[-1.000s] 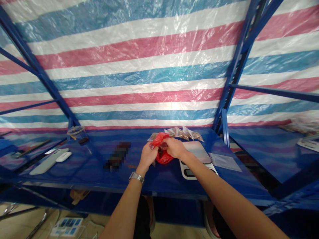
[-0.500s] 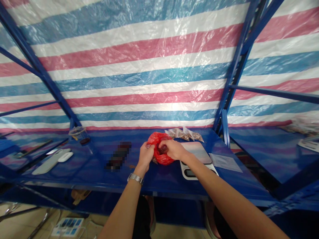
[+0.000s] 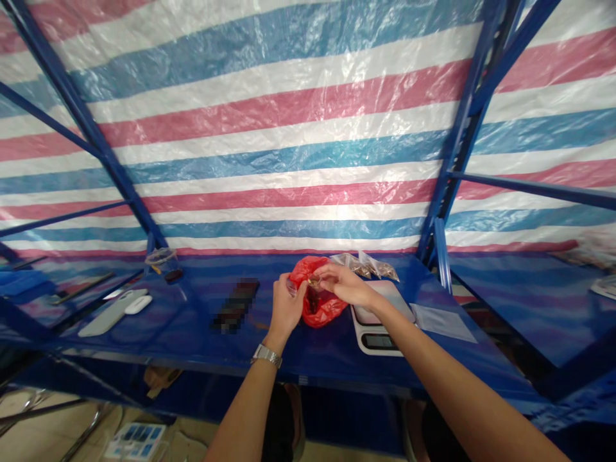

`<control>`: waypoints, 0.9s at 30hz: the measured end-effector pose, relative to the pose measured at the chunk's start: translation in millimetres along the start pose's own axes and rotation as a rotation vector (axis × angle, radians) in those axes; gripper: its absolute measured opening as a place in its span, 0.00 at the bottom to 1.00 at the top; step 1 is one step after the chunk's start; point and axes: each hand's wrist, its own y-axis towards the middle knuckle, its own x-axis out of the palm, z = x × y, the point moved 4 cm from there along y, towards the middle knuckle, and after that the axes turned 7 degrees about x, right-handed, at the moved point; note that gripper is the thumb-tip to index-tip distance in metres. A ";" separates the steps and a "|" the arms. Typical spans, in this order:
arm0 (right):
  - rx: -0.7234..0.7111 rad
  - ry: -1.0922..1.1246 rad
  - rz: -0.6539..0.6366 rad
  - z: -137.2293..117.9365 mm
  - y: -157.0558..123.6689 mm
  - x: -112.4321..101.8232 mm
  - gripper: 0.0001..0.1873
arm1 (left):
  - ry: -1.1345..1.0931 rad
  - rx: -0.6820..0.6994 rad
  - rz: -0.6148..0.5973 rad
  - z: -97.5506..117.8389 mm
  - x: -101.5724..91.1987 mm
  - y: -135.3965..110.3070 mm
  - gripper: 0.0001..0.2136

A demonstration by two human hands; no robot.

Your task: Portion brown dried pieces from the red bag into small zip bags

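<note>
A crumpled red plastic bag (image 3: 325, 313) stands on the blue tabletop, its mouth spread and dark brown contents inside. My left hand (image 3: 287, 305), with a metal-band watch at the wrist, grips the bag's left rim; a bit of clear plastic shows by its fingers. Over the mouth, my right hand (image 3: 349, 283) has its fingertips drawn together on small brown pieces (image 3: 314, 281), close to my left thumb. Exactly what the pieces are is too small to tell. Right of the bag, beneath my right forearm, lies a white kitchen scale (image 3: 380, 343).
Clear zip bags (image 3: 380, 268) of brown pieces lie behind the scale, and a flat clear bag (image 3: 445, 322) to its right. Leftward are a pixelated dark object (image 3: 237, 305), a plastic cup (image 3: 162, 262), a pale phone (image 3: 108, 316) and a white case (image 3: 138, 304). Blue posts (image 3: 437, 205) flank the bench.
My right hand has risen from inside the red bag to its upper rim, bringing small brown pieces near my left thumb. The view has shifted slightly.
</note>
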 end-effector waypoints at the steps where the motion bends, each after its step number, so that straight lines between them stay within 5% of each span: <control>1: -0.008 0.015 0.009 -5.9 -1.2 -0.6 0.14 | 0.018 0.012 0.004 1.5 -0.6 -1.0 0.18; 5: -0.059 0.006 0.037 -33.8 -7.3 7.7 0.14 | 0.056 0.034 -0.023 9.3 2.4 -5.7 0.21; 9: -0.179 -0.250 0.123 -56.4 -13.4 19.5 0.18 | 0.050 0.039 -0.092 17.3 7.7 -8.6 0.20; 16: -0.401 -0.546 0.109 -65.4 -19.6 30.9 0.26 | 0.053 0.052 -0.096 15.9 8.2 -7.8 0.22; 27: -0.356 -0.507 0.206 -72.8 -20.0 19.0 0.20 | 0.053 0.019 -0.062 12.2 6.4 -8.4 0.21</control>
